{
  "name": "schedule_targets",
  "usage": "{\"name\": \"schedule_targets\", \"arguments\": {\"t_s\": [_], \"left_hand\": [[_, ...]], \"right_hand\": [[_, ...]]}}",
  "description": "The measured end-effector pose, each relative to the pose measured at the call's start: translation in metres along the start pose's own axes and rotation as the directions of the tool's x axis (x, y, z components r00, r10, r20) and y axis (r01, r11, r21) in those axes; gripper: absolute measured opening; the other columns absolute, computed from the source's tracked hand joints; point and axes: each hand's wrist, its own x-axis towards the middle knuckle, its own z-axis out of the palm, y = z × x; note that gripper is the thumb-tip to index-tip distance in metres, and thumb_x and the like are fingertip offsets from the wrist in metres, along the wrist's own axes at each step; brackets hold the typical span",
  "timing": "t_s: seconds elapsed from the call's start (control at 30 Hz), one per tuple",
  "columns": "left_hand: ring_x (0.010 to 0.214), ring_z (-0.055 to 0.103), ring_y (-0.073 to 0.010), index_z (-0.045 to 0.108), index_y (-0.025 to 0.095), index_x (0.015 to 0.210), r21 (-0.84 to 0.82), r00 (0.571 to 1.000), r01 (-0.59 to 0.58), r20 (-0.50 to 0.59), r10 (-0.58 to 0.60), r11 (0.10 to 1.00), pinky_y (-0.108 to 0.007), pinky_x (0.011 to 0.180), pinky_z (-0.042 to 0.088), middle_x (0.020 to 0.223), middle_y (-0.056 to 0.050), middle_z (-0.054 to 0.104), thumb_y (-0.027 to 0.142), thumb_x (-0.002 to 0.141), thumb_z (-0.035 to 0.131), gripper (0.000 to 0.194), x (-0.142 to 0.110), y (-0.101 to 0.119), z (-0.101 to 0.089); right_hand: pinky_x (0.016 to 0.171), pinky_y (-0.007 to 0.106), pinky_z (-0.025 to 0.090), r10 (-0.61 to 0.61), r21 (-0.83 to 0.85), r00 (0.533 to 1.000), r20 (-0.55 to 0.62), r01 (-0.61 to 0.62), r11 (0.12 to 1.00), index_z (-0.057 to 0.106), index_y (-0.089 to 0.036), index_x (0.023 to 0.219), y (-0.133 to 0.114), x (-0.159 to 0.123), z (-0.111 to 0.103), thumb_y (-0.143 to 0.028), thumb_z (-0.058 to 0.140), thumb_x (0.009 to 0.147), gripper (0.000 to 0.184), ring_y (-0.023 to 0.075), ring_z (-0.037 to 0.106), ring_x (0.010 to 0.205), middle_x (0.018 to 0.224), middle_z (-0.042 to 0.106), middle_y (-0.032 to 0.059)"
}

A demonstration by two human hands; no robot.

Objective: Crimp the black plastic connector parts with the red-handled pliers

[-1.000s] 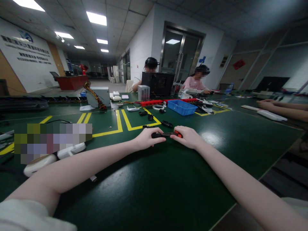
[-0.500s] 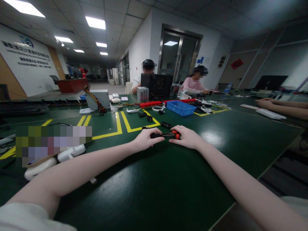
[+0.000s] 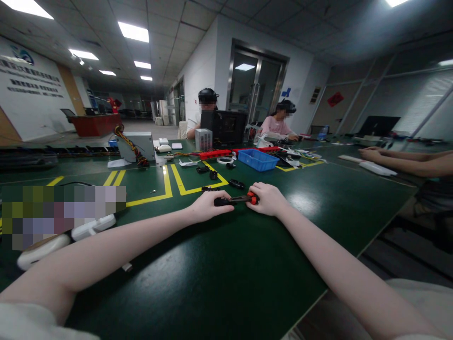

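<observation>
My right hand [image 3: 268,199] is closed around the orange-and-black handles of a pair of pliers [image 3: 252,198]. Their metal jaws point left and reach a small black part [image 3: 222,202]; whether they bite on it I cannot tell. That black part is pinched between the thumb and fingers of my left hand [image 3: 207,206]. Both hands are held close together over the green table [image 3: 226,274]. Just beyond them lie more black pieces, one [image 3: 236,184] above the pliers and another [image 3: 213,175] inside a yellow-taped outline.
A blue tray [image 3: 257,160] stands past my hands, near a red power strip [image 3: 215,154]. Farther back are a metal power supply box [image 3: 136,146] with cables and a black computer case [image 3: 228,127]. Two people sit across the table; another person's hands [image 3: 371,153] rest at right.
The camera view has turned slightly right, so the scene sits farther left. The pliers' jaws show more plainly. Both hands keep their holds on the pliers and the black part.
</observation>
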Motion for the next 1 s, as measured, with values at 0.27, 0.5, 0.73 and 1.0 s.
{"name": "schedule_targets", "arguments": {"t_s": [0.27,0.5,0.73,1.0], "left_hand": [[0.099,0.063,-0.0210,0.067,0.018,0.101,-0.041,0.999,-0.016,0.045,0.017,0.999,-0.033,0.092,0.046,0.102,-0.004,0.069,0.039,0.082,0.065,0.028,0.0002,-0.0007,0.0012],[0.097,0.062,-0.0227,0.067,0.019,0.101,-0.017,0.999,0.006,0.034,-0.005,1.000,-0.035,0.091,0.046,0.102,-0.005,0.069,0.043,0.082,0.063,0.032,0.0010,-0.0010,0.0014],[0.093,0.063,-0.0209,0.066,0.017,0.100,0.000,0.998,-0.057,0.030,0.057,0.998,-0.032,0.087,0.046,0.099,-0.004,0.068,0.043,0.083,0.063,0.031,0.0002,-0.0025,0.0013],[0.093,0.063,-0.0205,0.065,0.018,0.102,0.044,0.998,-0.057,0.015,0.057,0.997,-0.031,0.086,0.046,0.100,-0.003,0.069,0.044,0.084,0.062,0.032,0.0003,-0.0040,0.0012]], "right_hand": [[0.071,0.032,0.035,0.009,-0.066,1.000,-0.001,-0.009,0.998,0.053,-0.020,0.080,0.0053,-0.0013,0.0010,-0.045,0.056,0.077,0.025,0.0213,0.054,0.080,0.084,0.061,0.0066],[0.070,0.031,0.035,-0.001,-0.040,1.000,0.004,0.001,0.999,0.053,-0.020,0.080,0.0025,-0.0029,-0.0027,-0.044,0.056,0.077,0.024,0.0207,0.053,0.081,0.087,0.061,0.0069],[0.072,0.032,0.035,-0.005,-0.064,0.999,0.033,0.007,0.998,0.052,-0.020,0.078,-0.0001,-0.0019,-0.0034,-0.043,0.057,0.076,0.024,0.0213,0.054,0.080,0.084,0.061,0.0072],[0.070,0.031,0.036,0.025,-0.061,0.999,0.041,-0.022,0.998,0.053,-0.019,0.079,-0.0021,-0.0011,-0.0056,-0.041,0.057,0.075,0.022,0.0209,0.053,0.079,0.085,0.062,0.0077]]}}
